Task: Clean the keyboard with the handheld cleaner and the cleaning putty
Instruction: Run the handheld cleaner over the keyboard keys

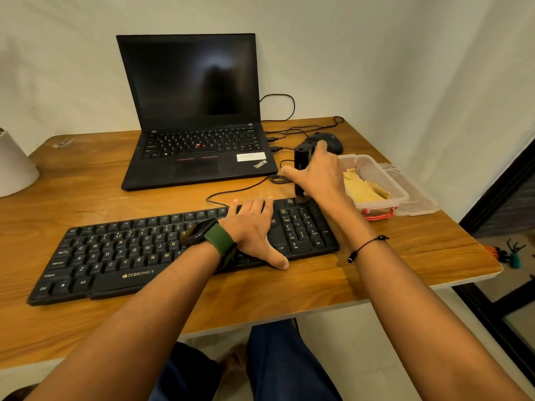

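Head view: the right hand [317, 172] is wrapped around a black handheld cleaner [302, 159], holding it upright with its lower end down at the far right corner of the keyboard [115, 256], above the number pad. The tip looks like a small brush touching the top row there, though the hand hides most of it. A thin black bracelet [366, 247] circles that wrist.

The left hand [253, 227] lies flat and open on the keyboard, palm down, fingers spread over the keys just left of the number pad, thumb reaching past the near edge onto the worktop [260, 296]. A green-strapped watch [211, 235] sits on that wrist.

The keyboard lies slantwise across the wooden worktop, its left end nearer the person. Just beside its right end stands a clear plastic box [385, 186] with red clips, holding the yellow putty [364, 189]; its lid [417, 195] lies to the right of it. Behind the right hand rests a black mouse [333, 141]. An open laptop [197, 111] with a dark screen stands at the back, cables [278, 111] trailing from its right side. A white object [14, 169] sits at the far left edge.
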